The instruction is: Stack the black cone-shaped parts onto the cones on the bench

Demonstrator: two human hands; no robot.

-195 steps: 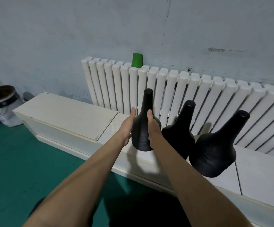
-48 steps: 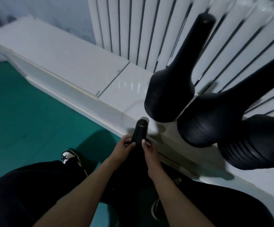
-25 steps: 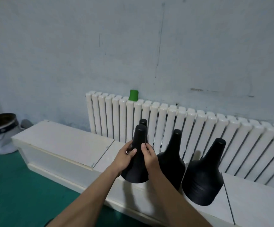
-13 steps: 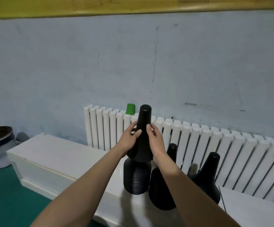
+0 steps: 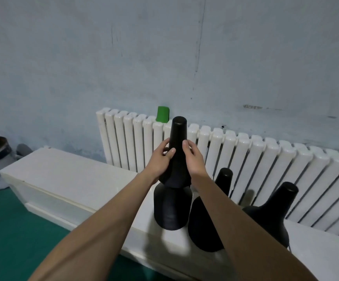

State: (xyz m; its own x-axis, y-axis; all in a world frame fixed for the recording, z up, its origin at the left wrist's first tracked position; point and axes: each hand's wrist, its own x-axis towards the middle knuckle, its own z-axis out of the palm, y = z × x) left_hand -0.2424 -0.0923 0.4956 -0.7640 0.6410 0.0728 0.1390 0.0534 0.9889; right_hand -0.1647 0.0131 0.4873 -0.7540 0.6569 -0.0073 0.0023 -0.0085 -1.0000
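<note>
Head view: left hand (image 5: pixel 160 159) and right hand (image 5: pixel 194 159) both grip the neck of the upright cone (image 5: pixel 177 151) from 9 and 3 o'clock, axis vertical, skirt over the leftmost stack (image 5: pixel 170 207) on the table (image 5: pixel 73 179), directly at 6 o'clock, seemingly not fully seated.

A single head-worn view looks forward and slightly down, near the desk (image 5: pixel 67 179), radiator (image 5: pixel 245 169) toward one o'clock.
</note>
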